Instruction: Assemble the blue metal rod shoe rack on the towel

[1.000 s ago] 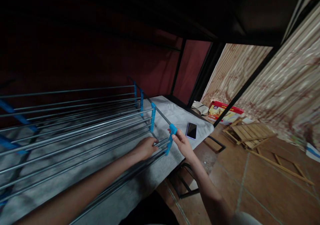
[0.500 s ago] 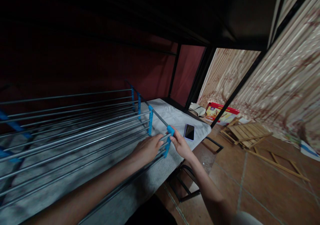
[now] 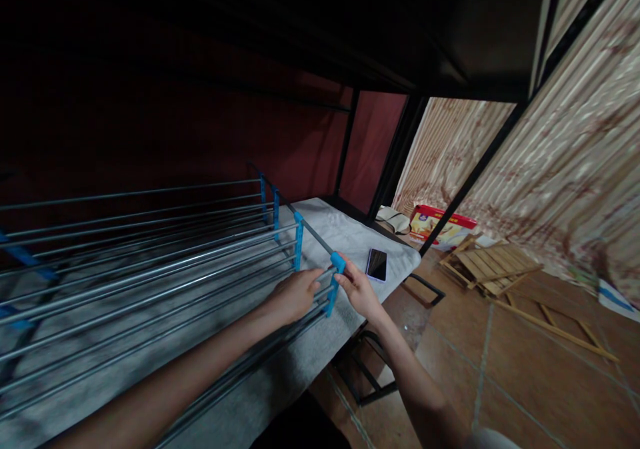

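A rack of grey metal rods [image 3: 200,260] with blue plastic connectors lies across a grey bed surface. Near its right end my left hand [image 3: 295,294] is wrapped round one of the rods, thumb pointing toward the corner. My right hand [image 3: 357,289] grips the blue corner connector [image 3: 339,262], with its fingers behind and the thumb in front. The front rod's end meets that connector between my two hands. Another blue connector [image 3: 299,239] sits farther back along the same side bar [image 3: 317,237]. A phone [image 3: 377,264] lies face up just right of my right hand.
Black bed posts and a low upper bunk [image 3: 450,49] frame the space. On the tiled floor at right are a folded wooden stool [image 3: 500,266], a wooden frame [image 3: 560,322] and a red and yellow box [image 3: 443,227]. A patterned curtain [image 3: 565,169] hangs behind.
The view has shifted slightly. My right fingers sit a little lower on the corner connector, showing more of its blue top. My left hand keeps its hold on the rod.
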